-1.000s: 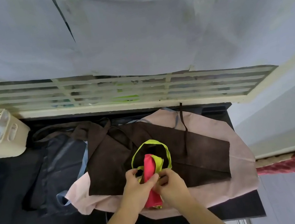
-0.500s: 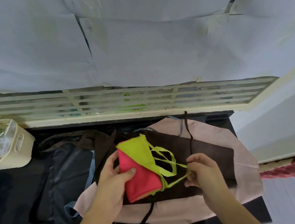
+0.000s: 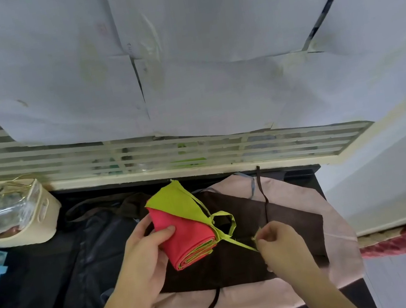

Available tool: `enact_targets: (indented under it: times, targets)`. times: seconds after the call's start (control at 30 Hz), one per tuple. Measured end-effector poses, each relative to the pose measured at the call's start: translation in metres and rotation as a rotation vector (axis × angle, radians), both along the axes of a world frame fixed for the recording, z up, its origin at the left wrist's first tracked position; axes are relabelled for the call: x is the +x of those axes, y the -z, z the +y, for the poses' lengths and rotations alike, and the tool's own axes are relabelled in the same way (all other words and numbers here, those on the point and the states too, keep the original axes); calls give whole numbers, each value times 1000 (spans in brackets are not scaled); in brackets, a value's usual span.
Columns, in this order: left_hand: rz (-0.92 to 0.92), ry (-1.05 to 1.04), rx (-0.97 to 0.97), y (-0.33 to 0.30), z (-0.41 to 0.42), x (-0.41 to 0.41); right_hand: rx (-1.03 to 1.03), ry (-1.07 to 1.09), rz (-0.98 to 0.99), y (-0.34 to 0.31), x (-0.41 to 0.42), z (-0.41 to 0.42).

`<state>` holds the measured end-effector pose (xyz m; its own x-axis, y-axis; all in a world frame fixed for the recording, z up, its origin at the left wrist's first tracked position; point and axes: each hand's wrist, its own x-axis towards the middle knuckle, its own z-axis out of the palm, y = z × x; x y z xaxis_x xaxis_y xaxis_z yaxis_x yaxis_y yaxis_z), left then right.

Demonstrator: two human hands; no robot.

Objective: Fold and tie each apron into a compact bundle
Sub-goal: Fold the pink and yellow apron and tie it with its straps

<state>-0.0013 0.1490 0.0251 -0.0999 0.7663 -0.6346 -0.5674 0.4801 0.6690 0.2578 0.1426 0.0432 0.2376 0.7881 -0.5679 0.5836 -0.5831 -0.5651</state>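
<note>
I'm gripping the folded red-and-lime apron bundle (image 3: 186,234) in my left hand (image 3: 145,261), above the brown apron (image 3: 284,221). My right hand (image 3: 280,243) is pinching the lime tie strap (image 3: 239,242) taut; I'm judging the knot needs cinching next.

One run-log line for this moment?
stage: tying | left hand: holds pink-green apron bundle | right hand: pinches green strap, taut | underneath: brown apron

just one head cam here, wide angle, looking forward and steeply down over the dark tabletop (image 3: 23,280), close above both hands, slatted window (image 3: 142,153) across the top.
</note>
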Motion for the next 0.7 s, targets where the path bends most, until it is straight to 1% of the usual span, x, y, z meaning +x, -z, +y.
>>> enact_targets:
  times: [0.07,0.13,0.17,0.23,0.27,0.3,0.37,0.47,0.6,0.7]
  targets:
    - [-25,6,-15,-4,3,-2,49,-37,14,-10,-2,1]
    - [-49,23,-31,-9,4,-4,140,-102,35,-21,-7,2]
    - [-61,38,-32,-13,4,-5,217,-124,63,-29,-11,1]
    - [-105,65,-26,-20,4,-3,350,-163,183,-44,-19,1]
    - [-131,70,-20,-22,3,-2,357,-198,273,-49,-25,1]
    - [-151,77,-8,-26,2,1,320,-237,365,-55,-31,0]
    - [-185,81,19,-33,0,8,222,-301,465,-62,-45,-2]
    - [-171,105,33,-42,-3,18,206,-287,483,-64,-62,-8]
    - [-33,244,53,-52,-8,27,198,-208,447,-61,-65,-13]
    - [-30,212,41,-54,-8,28,203,-133,516,-63,-61,-19]
